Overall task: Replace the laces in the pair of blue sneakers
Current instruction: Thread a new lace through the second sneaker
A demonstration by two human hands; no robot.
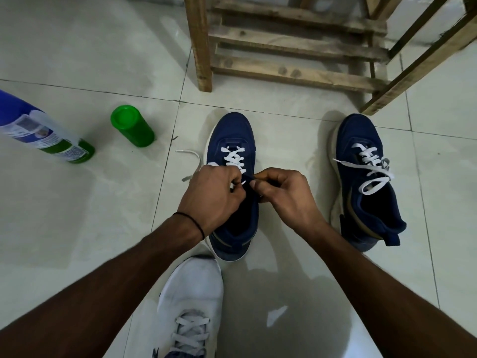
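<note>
I'm watching both hands working over the middle blue sneaker [232,130], which is standing on the tiled floor [103,215]. The left hand [214,195] is pinching its white lace [233,157] with curled fingers, while the right hand [284,192] is pinching the blue eyelet edge. The second blue sneaker [366,177] is sitting well apart on the right.

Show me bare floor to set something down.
Bare tile between the centre sneaker and the other sneaker; more left of the centre sneaker, below the green cap and spray bottle. Crowded where the left hand and right hand pinch the lace, and near the white shoe.
</note>
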